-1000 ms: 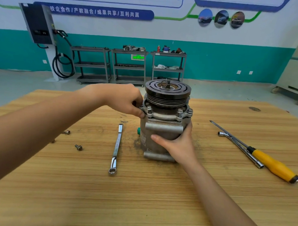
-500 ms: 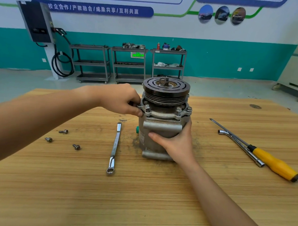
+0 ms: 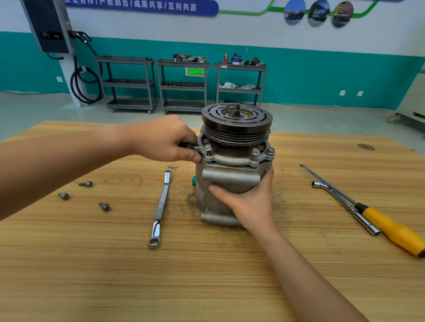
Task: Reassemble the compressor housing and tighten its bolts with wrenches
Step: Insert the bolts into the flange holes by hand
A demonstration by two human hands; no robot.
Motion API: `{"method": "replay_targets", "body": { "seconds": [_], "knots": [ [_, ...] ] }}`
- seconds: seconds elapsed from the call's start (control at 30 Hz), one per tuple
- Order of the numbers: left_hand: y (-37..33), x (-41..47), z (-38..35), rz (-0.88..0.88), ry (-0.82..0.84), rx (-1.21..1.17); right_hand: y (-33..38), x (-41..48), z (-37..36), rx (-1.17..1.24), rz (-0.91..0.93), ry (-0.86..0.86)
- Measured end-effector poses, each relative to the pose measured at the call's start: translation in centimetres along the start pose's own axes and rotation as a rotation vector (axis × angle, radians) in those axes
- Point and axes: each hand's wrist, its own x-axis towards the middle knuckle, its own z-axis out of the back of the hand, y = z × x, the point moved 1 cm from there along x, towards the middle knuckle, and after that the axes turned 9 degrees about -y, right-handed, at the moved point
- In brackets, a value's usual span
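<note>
The grey compressor (image 3: 230, 176) stands upright mid-table, its dark pulley (image 3: 236, 119) on top. Several bolts (image 3: 255, 154) stick up from the flange below the pulley. My left hand (image 3: 164, 138) pinches a bolt at the flange's left edge; the bolt itself is mostly hidden by my fingers. My right hand (image 3: 248, 200) wraps around the housing's lower front right and steadies it. A ring wrench (image 3: 161, 208) lies on the table left of the compressor. Three loose bolts (image 3: 85, 184) (image 3: 63, 195) (image 3: 104, 206) lie further left.
A yellow-handled screwdriver (image 3: 394, 229) and an L-shaped socket wrench (image 3: 345, 205) lie crossed at the right. The wooden table (image 3: 202, 281) stretches toward me. Metal carts (image 3: 182, 85) stand against the far teal wall.
My left fingers have shifted slightly on the flange's left bolt. The view has dipped a little, bringing the third loose bolt into sight. The right hand stays put.
</note>
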Motion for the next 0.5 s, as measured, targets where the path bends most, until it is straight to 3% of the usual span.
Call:
{"method": "replay_targets", "body": {
  "seconds": [0.3, 0.5],
  "knots": [
    [0.03, -0.26, -0.27, -0.041, -0.033, -0.010, -0.09, -0.04, -0.09, 0.009, -0.007, -0.004],
    [-0.36, 0.21, 0.35, -0.054, 0.072, 0.123, -0.15, 0.11, 0.19, -0.009, -0.025, 0.021]
  ]
}}
